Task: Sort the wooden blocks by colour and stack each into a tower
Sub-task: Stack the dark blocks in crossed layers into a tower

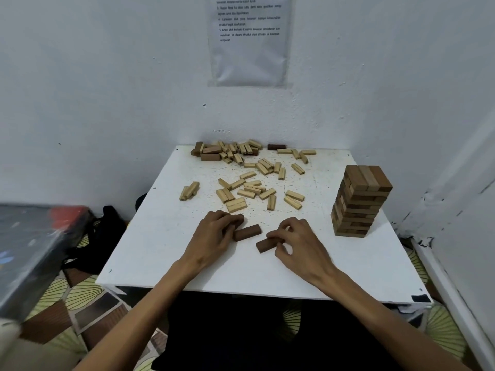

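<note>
On the white table [166,236], my left hand [214,234] curls over a dark brown block [238,219], its fingers touching a second dark brown block [247,232] lying just to the right. My right hand [297,242] pinches one end of a third dark brown block [265,245] that rests on the table. A tall tower of mid-brown blocks [360,200] stands at the right. Several light wooden blocks [254,187] lie scattered across the middle. A mixed pile of light and brown blocks [227,151] sits at the far edge, with one dark block [276,147] beside it.
White walls close in behind and to the right of the table, with a printed sheet [250,40] taped up. A dark box [32,250] and a black bag [104,236] lie on the patterned floor at the left.
</note>
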`<move>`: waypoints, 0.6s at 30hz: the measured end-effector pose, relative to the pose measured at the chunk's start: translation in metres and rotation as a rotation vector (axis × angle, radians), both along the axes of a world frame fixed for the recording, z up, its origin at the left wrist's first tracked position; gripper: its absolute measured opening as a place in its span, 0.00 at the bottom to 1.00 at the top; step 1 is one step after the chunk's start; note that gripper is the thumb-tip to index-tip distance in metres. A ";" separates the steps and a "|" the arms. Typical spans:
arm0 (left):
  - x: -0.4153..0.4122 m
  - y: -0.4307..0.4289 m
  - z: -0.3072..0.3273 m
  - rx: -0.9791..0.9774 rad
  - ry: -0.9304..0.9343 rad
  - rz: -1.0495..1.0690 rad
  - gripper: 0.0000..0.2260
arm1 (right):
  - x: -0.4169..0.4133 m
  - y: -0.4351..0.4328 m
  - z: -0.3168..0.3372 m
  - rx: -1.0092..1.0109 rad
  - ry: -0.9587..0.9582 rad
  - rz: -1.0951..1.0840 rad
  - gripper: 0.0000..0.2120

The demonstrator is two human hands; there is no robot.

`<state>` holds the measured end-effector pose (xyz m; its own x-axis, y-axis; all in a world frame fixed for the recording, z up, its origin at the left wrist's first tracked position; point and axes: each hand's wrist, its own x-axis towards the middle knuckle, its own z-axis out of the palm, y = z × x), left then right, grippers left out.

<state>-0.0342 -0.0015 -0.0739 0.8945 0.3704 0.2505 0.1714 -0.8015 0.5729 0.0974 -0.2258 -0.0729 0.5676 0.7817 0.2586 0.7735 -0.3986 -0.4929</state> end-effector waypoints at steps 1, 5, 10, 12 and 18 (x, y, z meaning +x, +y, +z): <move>0.002 0.001 0.000 -0.031 -0.010 0.014 0.15 | -0.002 0.003 0.000 0.006 -0.008 0.015 0.15; 0.009 0.010 0.001 -0.064 -0.041 0.031 0.16 | -0.010 0.015 0.000 0.004 -0.024 0.046 0.17; 0.013 0.018 0.004 -0.019 0.058 0.021 0.16 | -0.010 0.029 0.001 0.000 -0.033 0.048 0.19; 0.012 0.020 0.004 0.004 0.094 -0.002 0.20 | -0.009 0.034 0.001 0.005 -0.016 0.045 0.20; 0.003 0.020 0.007 0.038 0.173 -0.079 0.38 | 0.001 0.044 0.006 -0.050 0.012 0.075 0.25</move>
<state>-0.0317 0.0182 -0.0669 0.9515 0.2902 0.1027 0.2003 -0.8370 0.5092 0.0987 -0.1822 -0.0670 0.5099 0.8337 0.2119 0.7962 -0.3642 -0.4831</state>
